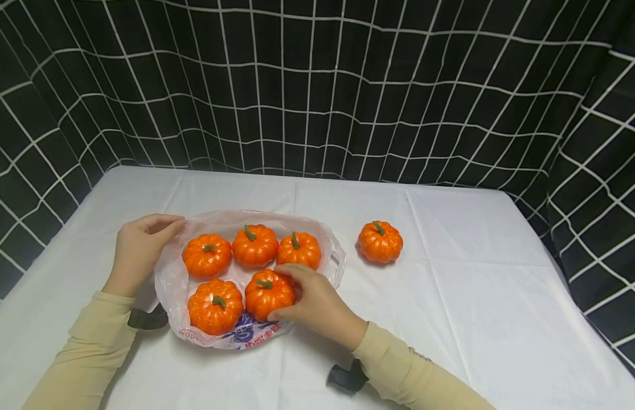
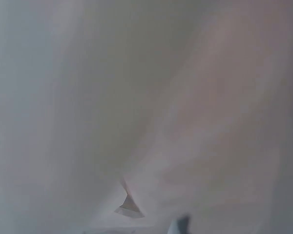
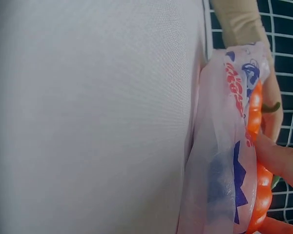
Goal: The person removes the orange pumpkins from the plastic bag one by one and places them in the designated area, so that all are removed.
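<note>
A thin translucent plastic bag (image 1: 171, 279) with red and blue print lies spread wide at its mouth, several small orange pumpkins inside. At its left rim, my left hand (image 1: 138, 250) pinches the plastic between thumb and fingers. My right hand (image 1: 322, 302) reaches over the bag's right side and holds the front right pumpkin (image 1: 268, 296), thumb at the front and fingers behind. In the right wrist view, the bag's printed wall (image 3: 210, 146) stands beside that pumpkin (image 3: 262, 195). Blurred pale plastic (image 2: 210, 146) fills the left wrist view, hiding the left fingers.
One more orange pumpkin (image 1: 380, 242) with a green stem sits on the white tablecloth (image 1: 476, 296), right of the bag. A black curtain with a white grid (image 1: 317, 85) hangs along the table's back and sides.
</note>
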Action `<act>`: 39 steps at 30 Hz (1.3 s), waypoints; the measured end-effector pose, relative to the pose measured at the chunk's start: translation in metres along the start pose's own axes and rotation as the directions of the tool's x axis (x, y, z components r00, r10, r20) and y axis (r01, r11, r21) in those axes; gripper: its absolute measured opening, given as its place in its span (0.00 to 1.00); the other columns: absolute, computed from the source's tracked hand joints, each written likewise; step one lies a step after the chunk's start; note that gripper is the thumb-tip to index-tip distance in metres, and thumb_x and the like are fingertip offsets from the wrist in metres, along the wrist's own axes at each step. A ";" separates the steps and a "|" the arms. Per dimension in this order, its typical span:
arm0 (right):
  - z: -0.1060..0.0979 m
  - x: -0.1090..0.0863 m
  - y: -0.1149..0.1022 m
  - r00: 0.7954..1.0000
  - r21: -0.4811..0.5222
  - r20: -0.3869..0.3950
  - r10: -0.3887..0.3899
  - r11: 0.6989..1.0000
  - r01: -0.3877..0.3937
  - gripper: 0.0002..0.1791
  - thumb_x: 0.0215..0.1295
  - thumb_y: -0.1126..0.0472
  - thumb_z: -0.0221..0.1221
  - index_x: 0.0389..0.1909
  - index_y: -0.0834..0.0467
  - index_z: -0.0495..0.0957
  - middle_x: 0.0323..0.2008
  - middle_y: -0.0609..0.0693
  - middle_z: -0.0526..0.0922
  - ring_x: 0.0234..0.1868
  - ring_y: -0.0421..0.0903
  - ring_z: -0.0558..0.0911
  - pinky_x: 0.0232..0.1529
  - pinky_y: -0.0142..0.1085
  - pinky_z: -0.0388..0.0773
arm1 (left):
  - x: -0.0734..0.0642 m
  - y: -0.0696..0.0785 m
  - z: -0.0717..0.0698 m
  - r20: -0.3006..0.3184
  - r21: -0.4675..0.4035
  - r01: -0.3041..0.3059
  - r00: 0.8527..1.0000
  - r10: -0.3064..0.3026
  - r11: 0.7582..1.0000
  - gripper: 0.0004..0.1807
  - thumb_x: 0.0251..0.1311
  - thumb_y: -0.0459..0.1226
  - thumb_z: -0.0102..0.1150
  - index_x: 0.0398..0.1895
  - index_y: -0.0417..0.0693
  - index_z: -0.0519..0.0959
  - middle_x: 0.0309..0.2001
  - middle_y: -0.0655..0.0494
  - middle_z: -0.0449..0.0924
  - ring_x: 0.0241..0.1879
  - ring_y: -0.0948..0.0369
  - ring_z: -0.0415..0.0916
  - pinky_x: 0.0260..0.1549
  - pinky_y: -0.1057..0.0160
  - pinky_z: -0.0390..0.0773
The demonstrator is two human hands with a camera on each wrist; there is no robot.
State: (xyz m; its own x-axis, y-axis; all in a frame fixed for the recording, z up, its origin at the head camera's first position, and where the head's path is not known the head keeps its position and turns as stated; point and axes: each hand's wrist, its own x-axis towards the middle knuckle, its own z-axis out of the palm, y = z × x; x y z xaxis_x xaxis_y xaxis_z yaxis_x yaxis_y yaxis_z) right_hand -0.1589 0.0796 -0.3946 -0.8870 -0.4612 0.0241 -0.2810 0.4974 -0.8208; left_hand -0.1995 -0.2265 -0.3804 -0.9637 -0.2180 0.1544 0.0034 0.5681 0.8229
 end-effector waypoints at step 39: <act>-0.025 -0.015 -0.016 0.989 0.037 -0.142 0.033 0.999 -0.028 0.41 0.46 0.63 0.77 0.64 0.61 0.73 0.65 0.56 0.76 0.66 0.53 0.76 0.64 0.47 0.74 | 0.002 -0.005 0.001 0.006 0.021 -0.006 1.000 0.006 1.000 0.25 0.67 0.54 0.57 0.51 0.42 0.84 0.51 0.42 0.86 0.53 0.57 0.75 0.47 0.72 0.70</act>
State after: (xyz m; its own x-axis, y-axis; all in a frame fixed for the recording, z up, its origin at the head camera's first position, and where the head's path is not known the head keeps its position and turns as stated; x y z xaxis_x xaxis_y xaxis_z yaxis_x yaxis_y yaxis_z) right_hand -0.1505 0.0967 -0.3671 -0.9387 -0.3359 0.0775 -0.2423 0.4829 -0.8415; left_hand -0.2013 -0.2285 -0.3847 -0.9653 -0.2095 0.1559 0.0037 0.5861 0.8103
